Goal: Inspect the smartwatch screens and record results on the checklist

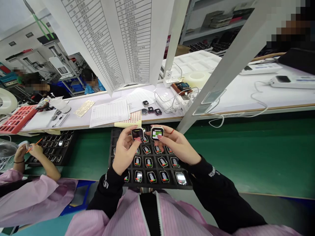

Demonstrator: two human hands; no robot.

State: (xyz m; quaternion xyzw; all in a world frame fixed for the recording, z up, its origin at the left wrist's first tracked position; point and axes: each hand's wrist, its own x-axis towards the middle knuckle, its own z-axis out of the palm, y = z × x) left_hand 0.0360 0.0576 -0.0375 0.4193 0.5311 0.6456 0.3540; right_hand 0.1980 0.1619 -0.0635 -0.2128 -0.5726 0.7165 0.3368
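Note:
Between the fingers and thumb of my left hand (125, 149) is a smartwatch case (137, 133) with a mostly dark screen. My right hand (180, 144) grips a second smartwatch case (157, 133), whose screen shows green and white; the thumb rests on its glass. Neither watch has a strap. Both are held side by side above a black compartment tray (114, 139). Several more watch cases sit in the tray, many with lit screens, such as the bright one (180, 178) at the near right corner. My hands and wrists hide part of the tray.
Behind the tray, a white shelf (169, 116) holds papers (108, 113), several loose watches (150, 110) and tangled charging cables (169, 101). A slanted metal post (214, 77) rises on the right. At left, a co-worker's hands (36, 150) work beside another black tray (52, 147).

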